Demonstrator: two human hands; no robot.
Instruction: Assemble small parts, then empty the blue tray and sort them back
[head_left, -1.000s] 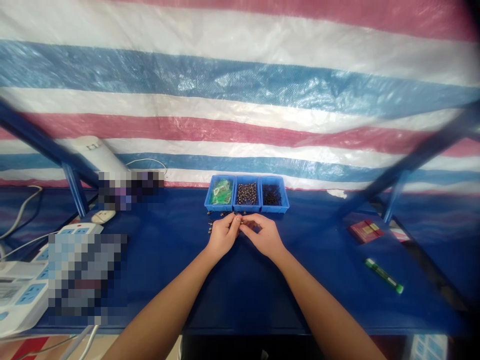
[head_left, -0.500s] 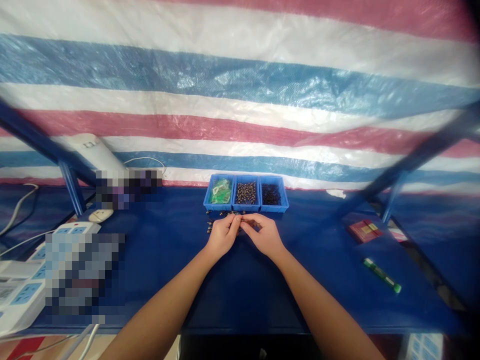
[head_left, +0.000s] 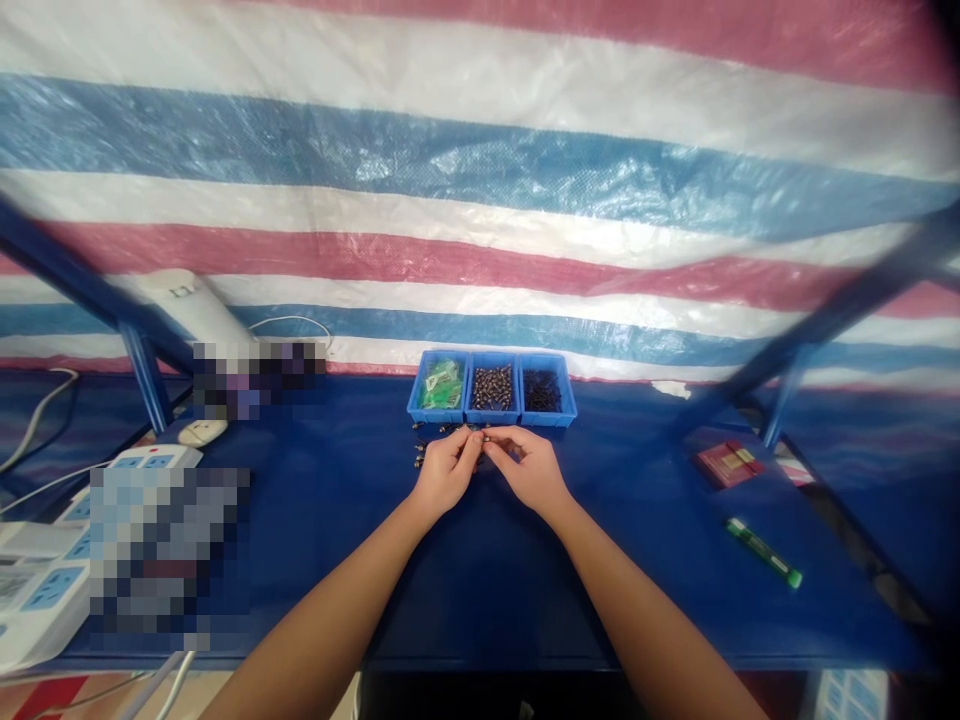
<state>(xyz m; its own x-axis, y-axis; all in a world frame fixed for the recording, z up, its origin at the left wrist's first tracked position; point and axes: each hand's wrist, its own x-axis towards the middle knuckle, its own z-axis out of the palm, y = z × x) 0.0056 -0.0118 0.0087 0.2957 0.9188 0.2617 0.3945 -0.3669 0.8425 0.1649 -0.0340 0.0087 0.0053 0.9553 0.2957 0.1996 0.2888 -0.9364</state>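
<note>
Fingertips of my left hand point(head_left: 448, 468) and my right hand point(head_left: 529, 468) meet just in front of three joined blue bins. Both are closed in a pinch around a small metallic piece point(head_left: 486, 438), mostly hidden by the fingers, so its kind is unclear. Behind them, the left bin point(head_left: 413, 412) holds green pieces point(head_left: 442, 385), the middle bin point(head_left: 492, 417) brass-and-dark metal fittings point(head_left: 493, 386), and the right bin point(head_left: 549, 420) thin black parts point(head_left: 541, 390). Several small dark-and-metal pieces point(head_left: 419, 461) lie on the blue table beside my left hand, partly covered by it.
On the left of the table point(head_left: 315, 560) are a white power strip point(head_left: 161, 455), a computer mouse point(head_left: 202, 431) and a white cylinder point(head_left: 199, 310). A red box point(head_left: 726, 464) and a green tube-like packet point(head_left: 763, 552) lie at the right. Striped sheeting hangs behind.
My hands stay together in nearly the same place. The right fingers have shifted very slightly, and a bit more of the small metallic piece shows between the fingertips.
</note>
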